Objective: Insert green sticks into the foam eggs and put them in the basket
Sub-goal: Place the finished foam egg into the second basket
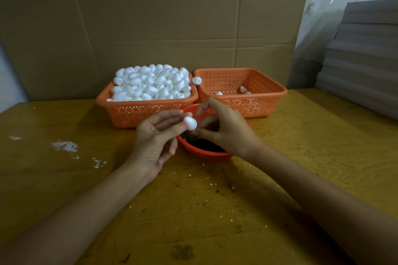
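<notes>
Head view: left hand point(154, 137) pinches one white foam egg point(190, 123) between thumb and fingertips, held above the near rim of a small round red basket point(206, 154). Right hand point(224, 130) is at the egg's right side, thumb and forefinger closed together right against it, other fingers curled or raised (whether a stick is between them — cannot tell, too small to see). The red basket holds a dark green mass of sticks point(190, 138), partly hidden by both hands.

Behind, on the wooden table point(323, 146), sit two orange perforated baskets side by side — the left basket point(137, 112) heaped with foam eggs point(150, 84), the right basket point(258, 103) nearly bare with a few eggs point(243, 89) on its floor. One egg point(196, 80) sits at the gap between the two rims. White crumbs point(64, 146) are scattered on the table. Cardboard sheets point(150, 17) stand behind.
</notes>
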Tool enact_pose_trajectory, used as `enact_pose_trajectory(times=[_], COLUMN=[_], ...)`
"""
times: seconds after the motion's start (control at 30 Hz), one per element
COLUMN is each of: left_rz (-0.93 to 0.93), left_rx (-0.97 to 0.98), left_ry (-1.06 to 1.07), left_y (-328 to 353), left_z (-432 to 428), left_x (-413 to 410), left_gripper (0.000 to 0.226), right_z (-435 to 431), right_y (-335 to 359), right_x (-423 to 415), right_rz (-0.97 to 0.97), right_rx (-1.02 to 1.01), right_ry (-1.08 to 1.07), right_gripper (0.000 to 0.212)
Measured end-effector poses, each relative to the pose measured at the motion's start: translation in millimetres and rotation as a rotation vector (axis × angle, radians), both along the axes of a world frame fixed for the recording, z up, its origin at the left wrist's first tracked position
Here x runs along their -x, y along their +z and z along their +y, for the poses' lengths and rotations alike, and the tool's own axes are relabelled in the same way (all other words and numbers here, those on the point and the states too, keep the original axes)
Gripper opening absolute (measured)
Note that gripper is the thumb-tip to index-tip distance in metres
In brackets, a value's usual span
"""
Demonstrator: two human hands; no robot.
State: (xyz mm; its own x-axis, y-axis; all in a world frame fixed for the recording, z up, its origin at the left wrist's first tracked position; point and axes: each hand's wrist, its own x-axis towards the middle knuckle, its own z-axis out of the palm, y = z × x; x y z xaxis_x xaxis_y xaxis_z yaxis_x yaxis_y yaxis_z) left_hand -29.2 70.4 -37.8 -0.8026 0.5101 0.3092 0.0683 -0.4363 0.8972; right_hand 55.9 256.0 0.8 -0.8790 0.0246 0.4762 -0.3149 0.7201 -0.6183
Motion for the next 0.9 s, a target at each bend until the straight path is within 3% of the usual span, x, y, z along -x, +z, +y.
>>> enact_pose_trajectory(times=[0.27, 0.57, 0.9], left_rz=[0.107, 0.122, 0.111], left_rx=[0.077, 0.095, 0.090], left_ry=[-0.076, -0.020, 0.028], left_y=[0.6, -0.2, -2.1], left_z=[0.5, 2.9, 5.8], left_x=[-5.9, -6.2, -4.7], left_gripper=[0.030, 0.029, 0.011], right_z=[-0.1, 2.8, 3.6], right_y=[-2.1, -3.0, -1.7], right_x=[0.4, 3.2, 3.8], right_rz=[0.014, 0.041, -0.033], right_rx=[-0.040, -0.082, -0.044], right_ry=[-0.006, 0.068, 0.091], right_gripper=[0.037, 0.026, 0.044])
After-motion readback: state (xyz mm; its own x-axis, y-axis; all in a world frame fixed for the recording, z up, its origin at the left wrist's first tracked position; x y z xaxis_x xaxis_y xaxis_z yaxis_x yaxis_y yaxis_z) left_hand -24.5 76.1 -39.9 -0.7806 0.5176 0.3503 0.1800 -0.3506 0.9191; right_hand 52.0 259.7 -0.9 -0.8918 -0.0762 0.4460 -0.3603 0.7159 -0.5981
